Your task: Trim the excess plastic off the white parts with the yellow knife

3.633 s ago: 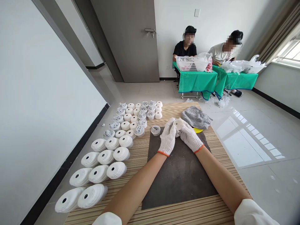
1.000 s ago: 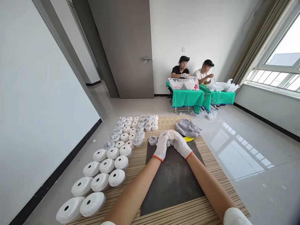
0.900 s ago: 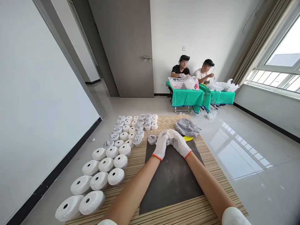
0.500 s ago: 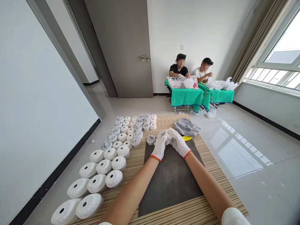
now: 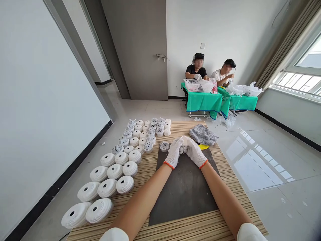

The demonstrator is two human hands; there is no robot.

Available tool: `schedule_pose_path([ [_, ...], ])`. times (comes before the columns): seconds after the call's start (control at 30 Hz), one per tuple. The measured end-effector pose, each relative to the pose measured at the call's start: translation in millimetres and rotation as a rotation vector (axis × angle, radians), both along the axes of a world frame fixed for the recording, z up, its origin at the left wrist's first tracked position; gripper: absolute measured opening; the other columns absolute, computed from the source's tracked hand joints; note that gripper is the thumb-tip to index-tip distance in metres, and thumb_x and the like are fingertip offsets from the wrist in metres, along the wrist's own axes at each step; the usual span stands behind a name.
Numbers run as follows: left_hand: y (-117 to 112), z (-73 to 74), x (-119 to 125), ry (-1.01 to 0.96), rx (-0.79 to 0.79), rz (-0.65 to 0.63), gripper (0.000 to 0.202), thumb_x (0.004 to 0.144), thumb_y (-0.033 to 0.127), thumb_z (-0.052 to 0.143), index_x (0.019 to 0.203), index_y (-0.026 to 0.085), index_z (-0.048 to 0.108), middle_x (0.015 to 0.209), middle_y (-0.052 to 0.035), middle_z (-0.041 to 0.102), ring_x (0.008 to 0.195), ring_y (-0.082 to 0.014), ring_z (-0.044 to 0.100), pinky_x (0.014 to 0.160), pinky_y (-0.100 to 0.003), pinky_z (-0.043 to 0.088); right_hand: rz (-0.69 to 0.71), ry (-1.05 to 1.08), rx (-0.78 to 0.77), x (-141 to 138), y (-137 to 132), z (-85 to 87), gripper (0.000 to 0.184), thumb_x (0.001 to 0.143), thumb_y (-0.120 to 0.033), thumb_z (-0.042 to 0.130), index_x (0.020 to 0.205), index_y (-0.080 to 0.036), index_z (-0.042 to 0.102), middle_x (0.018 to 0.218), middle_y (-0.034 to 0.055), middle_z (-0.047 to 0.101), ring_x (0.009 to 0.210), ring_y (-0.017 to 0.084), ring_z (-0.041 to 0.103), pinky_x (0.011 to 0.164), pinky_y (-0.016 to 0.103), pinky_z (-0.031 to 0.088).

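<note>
Across the room, a person in a black T-shirt and a person in a white T-shirt sat at two green cloth-covered tables, with a white plastic basket on the nearer one. On the floor nearer the camera lay a striped tan slat mat, and on it a dark grey rectangular board. Rows of large ribbed white discs and smaller round white pieces filled the mat's left side. A grey knitted cloth and a yellow plastic tool lay at the board's far edge. The white-gloved left hand and right hand were pressed together at the board's top. The small white disc seen between them earlier was now hidden, so I could not tell whether they still held it. A small round white piece with a dark top sat just beside the left hand.
</note>
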State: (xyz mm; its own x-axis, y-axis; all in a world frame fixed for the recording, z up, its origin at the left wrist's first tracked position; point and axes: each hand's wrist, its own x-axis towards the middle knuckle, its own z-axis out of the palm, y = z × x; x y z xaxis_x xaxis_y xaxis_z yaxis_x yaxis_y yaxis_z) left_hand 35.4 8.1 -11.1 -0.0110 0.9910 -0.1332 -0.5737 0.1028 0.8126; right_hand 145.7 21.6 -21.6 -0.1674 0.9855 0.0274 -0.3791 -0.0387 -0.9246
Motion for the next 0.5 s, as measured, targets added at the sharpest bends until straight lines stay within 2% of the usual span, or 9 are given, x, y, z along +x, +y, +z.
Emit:
schedule_pose_path([
  [0.13, -3, 6.8, 2, -0.018, 0.017, -0.013, 0.042, 0.063, 0.047, 0.085, 0.081, 0.017, 0.061, 0.056, 0.0083, 0.047, 0.045, -0.0018, 0.034, 0.045, -0.016, 0.028, 0.001, 0.007, -0.031, 1, 2, 1.2, 0.027, 0.101, -0.040, 0.059, 0.112, -0.016, 0.066, 0.091, 0.0051, 0.070, 0.079, 0.016, 0.064, 0.071, 0.032, 0.053],
  [0.33, -9, 16.8, 0, -0.052, 0.012, 0.004, 0.051, 0.064, 0.043, 0.083, 0.105, 0.016, 0.071, 0.064, 0.0059, 0.055, 0.049, -0.0019, 0.035, 0.048, -0.017, 0.030, -0.025, 0.027, -0.045, 2, -1, 2.6, 0.033, 0.100, -0.042, 0.064, 0.121, -0.016, 0.064, 0.112, 0.0070, 0.067, 0.091, 0.017, 0.067, 0.078, 0.034, 0.059],
  [0.5, -10, 17.5, -2, -0.045, 0.014, 0.000, 0.057, 0.065, 0.043, 0.083, 0.115, 0.017, 0.073, 0.074, 0.0020, 0.063, 0.052, -0.0031, 0.039, 0.050, -0.019, 0.031, -0.070, 0.009, -0.028, 3, -4, 4.9, 0.024, 0.099, -0.037, 0.064, 0.108, -0.015, 0.066, 0.094, 0.0035, 0.068, 0.076, 0.013, 0.063, 0.070, 0.030, 0.055],
])
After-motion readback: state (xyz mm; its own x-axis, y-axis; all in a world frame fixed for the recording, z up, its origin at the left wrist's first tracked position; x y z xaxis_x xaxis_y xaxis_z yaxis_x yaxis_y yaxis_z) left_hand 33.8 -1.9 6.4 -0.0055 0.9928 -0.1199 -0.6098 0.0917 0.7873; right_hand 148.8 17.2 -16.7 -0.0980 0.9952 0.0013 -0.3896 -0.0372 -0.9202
